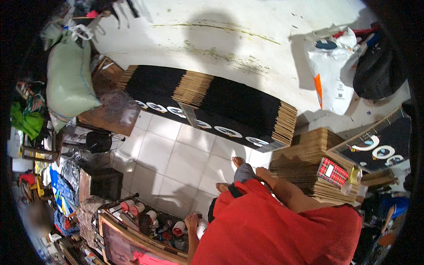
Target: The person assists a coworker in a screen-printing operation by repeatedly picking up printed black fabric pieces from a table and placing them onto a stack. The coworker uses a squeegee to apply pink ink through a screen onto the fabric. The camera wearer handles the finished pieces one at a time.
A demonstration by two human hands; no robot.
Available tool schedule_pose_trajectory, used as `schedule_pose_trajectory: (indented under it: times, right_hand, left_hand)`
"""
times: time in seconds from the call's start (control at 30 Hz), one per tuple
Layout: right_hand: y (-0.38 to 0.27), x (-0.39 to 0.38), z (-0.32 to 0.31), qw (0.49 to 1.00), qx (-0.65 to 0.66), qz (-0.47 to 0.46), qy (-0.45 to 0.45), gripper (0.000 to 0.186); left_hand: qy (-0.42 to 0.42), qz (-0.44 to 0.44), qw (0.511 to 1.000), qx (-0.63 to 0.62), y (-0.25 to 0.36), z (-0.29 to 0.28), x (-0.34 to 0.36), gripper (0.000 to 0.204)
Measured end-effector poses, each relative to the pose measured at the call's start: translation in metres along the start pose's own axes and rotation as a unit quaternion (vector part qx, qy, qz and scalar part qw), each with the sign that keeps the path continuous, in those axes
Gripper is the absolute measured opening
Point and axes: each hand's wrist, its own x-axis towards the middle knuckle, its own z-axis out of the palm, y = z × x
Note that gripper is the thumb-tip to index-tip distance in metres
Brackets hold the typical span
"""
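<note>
My left hand (192, 221) is at the right side of a wooden-framed unit (126, 236) holding red-and-white cylindrical containers (179, 228), its fingers curled on something small that I cannot make out, beside a white container (201, 227). My right hand (261, 172) hangs beside my leg, close to a tall stack of brown boards (291, 159); its finger shape is too small to tell. Red cloth (282, 225) covers much of my lower view. My bare feet (238, 161) are on white tiles.
Black printed boards (243, 110) in stacks line the wall ahead. A filled green sack (68, 79) and clutter stand left, a white bag (329, 75) at back right. Another black board (375, 141) and a plaid item (331, 170) are right. A person in blue (391, 205) is at far right.
</note>
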Motion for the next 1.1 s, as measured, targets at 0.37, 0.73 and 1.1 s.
schedule_pose_trajectory:
  times: [0.37, 0.73, 1.1]
  right_hand:
    - [-0.065, 0.067, -0.039, 0.983, -0.096, -0.154, -0.010, 0.027]
    - [-0.134, 0.223, -0.090, 0.945, -0.132, -0.297, -0.050, 0.031]
    - [-0.226, 0.362, -0.153, 0.882, -0.177, -0.422, -0.110, 0.019]
  left_hand:
    - [-0.119, -0.096, 0.912, -0.381, -0.083, 0.006, 0.019, 0.033]
    - [0.158, -0.139, 0.953, -0.219, -0.006, 0.095, -0.031, 0.021]
    - [0.313, -0.040, 0.900, -0.301, 0.071, 0.183, 0.016, 0.020]
